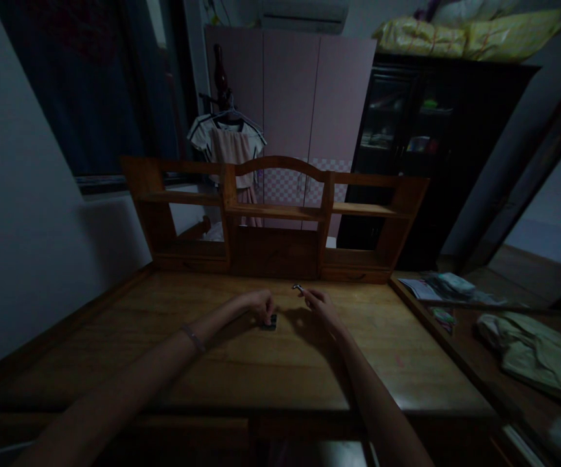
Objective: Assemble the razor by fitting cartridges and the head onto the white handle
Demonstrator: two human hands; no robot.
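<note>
On desk (241, 370): dark case (273, 323) under left hand (261, 305); right hand (322, 307) holds tool (297, 287).

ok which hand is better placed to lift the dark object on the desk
Probably the left hand: its fingers reach the dark object, while the right hand holds a shiny object.

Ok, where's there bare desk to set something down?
The desk is bare between left forearm and wall, and from right forearm to its right edge. Crowded: left hand at small dark item, right hand holding metal tool.
</note>
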